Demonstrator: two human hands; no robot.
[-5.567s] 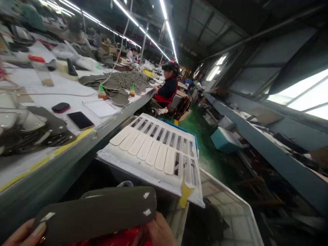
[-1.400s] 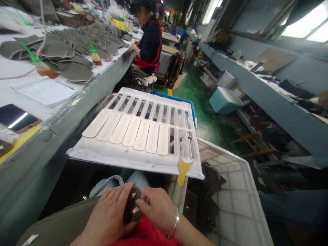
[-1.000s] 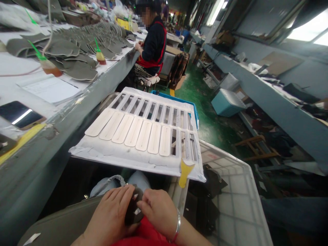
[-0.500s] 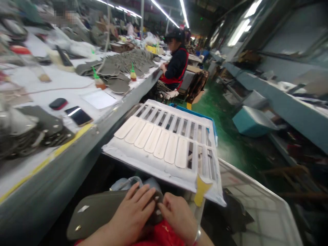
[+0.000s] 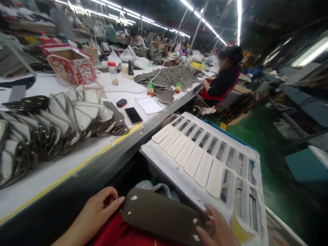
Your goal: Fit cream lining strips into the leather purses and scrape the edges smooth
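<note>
A dark olive-grey rounded panel (image 5: pixel 160 215) lies across my red-clad lap. Small white diamond-shaped pieces sit near both ends, and a shiny stud shows at its left end. My left hand (image 5: pixel 101 210) is beside that left end, fingers loosely curled with a gap from the thumb, whose tip meets the edge. Around the right end is my right hand (image 5: pixel 217 227), thumb on the upper face and fingers at the far edge. Beyond the panel stands a white slatted rack (image 5: pixel 176 181) bearing a row of pale rounded strips (image 5: pixel 198 162).
On the long table (image 5: pixel 77 171) at left are a pile of grey panels (image 5: pixel 64 119), a phone (image 5: pixel 133 115), a notepad (image 5: pixel 148 104), glue bottles (image 5: pixel 150 89) and a red patterned box (image 5: pixel 74 65). A co-worker (image 5: pixel 222 85) sits further along. A blue box (image 5: pixel 307 171) stands right.
The view has swung left. My left hand has moved off the panel's top to its left end. My right hand has shifted from a closed pose to the right end.
</note>
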